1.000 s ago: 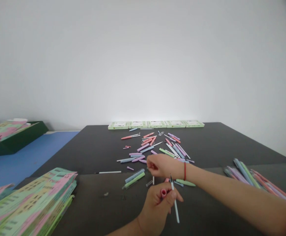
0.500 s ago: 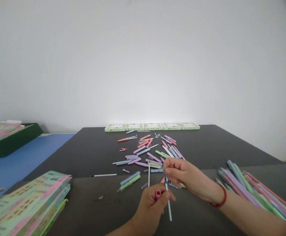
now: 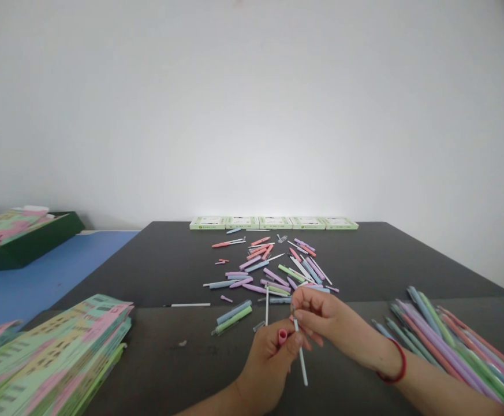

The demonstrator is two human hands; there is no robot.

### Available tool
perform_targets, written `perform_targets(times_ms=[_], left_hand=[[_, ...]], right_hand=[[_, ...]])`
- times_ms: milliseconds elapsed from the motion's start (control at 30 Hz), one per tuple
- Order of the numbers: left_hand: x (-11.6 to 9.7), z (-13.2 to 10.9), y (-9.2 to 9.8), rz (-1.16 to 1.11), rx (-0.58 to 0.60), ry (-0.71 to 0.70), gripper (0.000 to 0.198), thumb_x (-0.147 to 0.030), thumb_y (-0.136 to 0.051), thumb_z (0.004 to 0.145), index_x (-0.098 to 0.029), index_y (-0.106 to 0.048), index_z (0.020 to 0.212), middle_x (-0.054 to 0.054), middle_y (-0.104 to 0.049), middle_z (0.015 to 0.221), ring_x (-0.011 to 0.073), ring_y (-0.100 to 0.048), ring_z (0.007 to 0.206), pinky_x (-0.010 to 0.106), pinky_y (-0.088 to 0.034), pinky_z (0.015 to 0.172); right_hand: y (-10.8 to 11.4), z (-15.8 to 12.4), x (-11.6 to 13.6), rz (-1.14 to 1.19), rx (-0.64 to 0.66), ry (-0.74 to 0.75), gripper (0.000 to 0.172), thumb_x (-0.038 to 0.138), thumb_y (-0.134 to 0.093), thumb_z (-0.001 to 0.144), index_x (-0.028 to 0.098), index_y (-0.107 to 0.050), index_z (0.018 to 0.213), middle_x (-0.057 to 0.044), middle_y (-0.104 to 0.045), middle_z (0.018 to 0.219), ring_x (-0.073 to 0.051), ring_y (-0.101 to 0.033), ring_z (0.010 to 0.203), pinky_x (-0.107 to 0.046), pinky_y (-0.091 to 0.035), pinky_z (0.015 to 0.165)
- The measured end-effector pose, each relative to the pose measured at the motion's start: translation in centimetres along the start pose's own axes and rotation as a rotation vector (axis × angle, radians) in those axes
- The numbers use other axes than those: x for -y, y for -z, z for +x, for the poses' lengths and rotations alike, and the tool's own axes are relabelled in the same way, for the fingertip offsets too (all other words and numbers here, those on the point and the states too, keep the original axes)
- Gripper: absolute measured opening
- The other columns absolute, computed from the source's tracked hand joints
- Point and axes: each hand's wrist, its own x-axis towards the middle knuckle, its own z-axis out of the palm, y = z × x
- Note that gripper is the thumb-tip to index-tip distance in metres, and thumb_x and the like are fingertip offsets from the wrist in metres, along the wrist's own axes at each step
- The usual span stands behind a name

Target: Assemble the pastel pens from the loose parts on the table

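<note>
My left hand [image 3: 267, 361] is closed around a pink pen barrel [image 3: 282, 336], whose open end faces me. Between its thumb and fingers also runs a white pen refill [image 3: 303, 365], slanting down toward me. My right hand [image 3: 336, 326], with a red cord at the wrist, meets the left one at the refill's upper end. Its thumb and forefinger are pinched there on something small that I cannot make out. Just beyond both hands lie loose pen parts, among them a white refill [image 3: 267, 306] and a green pen barrel [image 3: 234, 319].
Pastel pen parts [image 3: 258, 264] are scattered up the dark table [image 3: 148, 346]. Flat boxes [image 3: 275, 223] line its far edge. Stacked printed packaging [image 3: 61, 352] sits at left, beside a green tray [image 3: 30, 240] on a blue surface. Bundled pens [image 3: 451, 341] lie at right.
My right hand has come slightly down and closer to the left hand. The refill's lower end has swung a little to the right. The whole view has shifted slightly.
</note>
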Motion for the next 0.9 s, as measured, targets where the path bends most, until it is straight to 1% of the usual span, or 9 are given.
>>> perform_targets(times_ms=[100, 267, 367, 467, 533, 667, 767, 833, 900], left_hand=[[-0.2, 0.0, 0.1, 0.007, 0.004, -0.012, 0.04, -0.043, -0.045, 0.091, -0.013, -0.065, 0.075, -0.001, -0.052, 0.062, 0.0084, -0.033, 0.048, 0.022, -0.028, 0.049], [-0.1, 0.2, 0.5, 0.065, -0.033, -0.001, 0.04, -0.046, -0.045, 0.091, -0.015, -0.055, 0.066, -0.006, -0.036, 0.051, 0.0095, -0.031, 0.048, 0.023, -0.026, 0.051], [-0.2, 0.5, 0.7, 0.108, -0.029, -0.009, 0.041, -0.044, -0.044, 0.092, -0.018, -0.044, 0.059, -0.005, -0.036, 0.053, 0.0103, -0.033, 0.052, 0.024, -0.026, 0.053], [-0.5, 0.8, 0.9, 0.196, -0.003, -0.005, 0.038, -0.041, -0.044, 0.092, -0.018, -0.044, 0.062, -0.006, -0.035, 0.054, 0.0102, -0.031, 0.053, 0.024, -0.025, 0.053], [-0.7, 0.9, 1.0, 0.256, -0.004, -0.007, 0.036, -0.039, -0.044, 0.093, -0.018, -0.044, 0.064, -0.006, -0.032, 0.056, 0.0102, -0.029, 0.054, 0.024, -0.024, 0.053], [-0.5, 1.0, 1.2, 0.284, -0.007, -0.029, 0.035, -0.035, -0.044, 0.092, -0.018, -0.039, 0.062, -0.005, -0.031, 0.06, 0.0106, -0.028, 0.057, 0.024, -0.023, 0.054], [-0.4, 1.0, 1.2, 0.242, -0.038, -0.014, 0.022, -0.028, -0.053, 0.087, -0.018, -0.045, 0.069, -0.006, -0.033, 0.062, 0.0106, -0.029, 0.058, 0.023, -0.026, 0.055], [-0.3, 1.0, 1.1, 0.224, -0.085, 0.012, 0.009, -0.024, -0.056, 0.084, -0.018, -0.05, 0.079, -0.007, -0.032, 0.062, 0.0102, -0.029, 0.057, 0.023, -0.027, 0.055], [-0.3, 1.0, 1.1, 0.222, -0.115, 0.052, 0.005, -0.021, -0.052, 0.085, -0.019, -0.053, 0.088, -0.008, -0.031, 0.06, 0.0098, -0.029, 0.054, 0.022, -0.027, 0.054]], right_hand=[[-0.1, -0.2, 0.1, -0.015, -0.005, 0.005, 0.016, 0.033, -0.051, 0.087, 0.019, -0.046, 0.082, 0.008, -0.048, 0.055, -0.006, -0.042, 0.044, -0.018, -0.029, 0.041], [-0.1, -1.3, 0.1, -0.064, -0.024, -0.004, 0.014, 0.029, -0.054, 0.085, 0.019, -0.049, 0.094, 0.006, -0.05, 0.066, -0.009, -0.043, 0.053, -0.019, -0.032, 0.045], [-0.4, -2.1, -0.5, -0.145, -0.106, 0.016, 0.009, 0.025, -0.058, 0.084, 0.019, -0.052, 0.086, 0.005, -0.046, 0.069, -0.01, -0.044, 0.062, -0.02, -0.037, 0.055], [-0.9, -2.4, -1.2, -0.197, -0.203, 0.079, 0.006, 0.024, -0.058, 0.085, 0.019, -0.054, 0.084, 0.004, -0.047, 0.073, -0.012, -0.046, 0.068, -0.023, -0.039, 0.063], [-1.2, -2.2, -1.5, -0.235, -0.254, 0.117, 0.006, 0.024, -0.056, 0.085, 0.02, -0.054, 0.082, 0.003, -0.047, 0.075, -0.013, -0.047, 0.07, -0.023, -0.038, 0.063], [-1.6, -1.4, -1.4, -0.321, -0.318, 0.22, 0.015, 0.021, -0.054, 0.085, 0.02, -0.048, 0.071, 0.003, -0.046, 0.073, -0.013, -0.045, 0.067, -0.024, -0.036, 0.061], [-1.2, -1.0, -0.7, -0.35, -0.322, 0.248, 0.016, 0.021, -0.054, 0.085, 0.019, -0.049, 0.07, 0.002, -0.048, 0.073, -0.013, -0.046, 0.068, -0.024, -0.036, 0.063], [-0.4, -1.0, 0.2, -0.346, -0.312, 0.21, 0.016, 0.023, -0.054, 0.087, 0.019, -0.052, 0.071, 0.003, -0.048, 0.07, -0.012, -0.046, 0.066, -0.024, -0.036, 0.062], [0.5, -1.2, 1.2, -0.325, -0.302, 0.14, 0.015, 0.026, -0.054, 0.088, 0.019, -0.054, 0.075, 0.005, -0.047, 0.064, -0.011, -0.043, 0.059, -0.023, -0.036, 0.056]])
